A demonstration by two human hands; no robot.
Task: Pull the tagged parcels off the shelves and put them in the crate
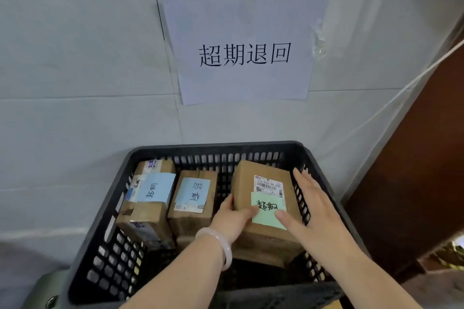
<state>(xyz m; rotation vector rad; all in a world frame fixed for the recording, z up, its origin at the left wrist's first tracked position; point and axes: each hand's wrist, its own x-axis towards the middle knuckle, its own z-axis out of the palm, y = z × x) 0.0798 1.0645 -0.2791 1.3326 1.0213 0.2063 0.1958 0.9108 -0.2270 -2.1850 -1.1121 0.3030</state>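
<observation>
Crate (pixel 213 146): two blue-tagged parcels (pixel 160 166) (pixel 198 174); one green-tagged parcel (pixel 248 175), two hands (pixel 233 218) (pixel 310 208) on it.

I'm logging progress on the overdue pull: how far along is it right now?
Done: the left blue-tagged parcel and the middle blue-tagged parcel lie in the black crate. In hand: the green-tagged parcel is inside the crate's right side, left hand gripping its edge, right hand flat against its side. Left: releasing it; the shelves are out of view, so remaining parcels cannot be told.
</observation>
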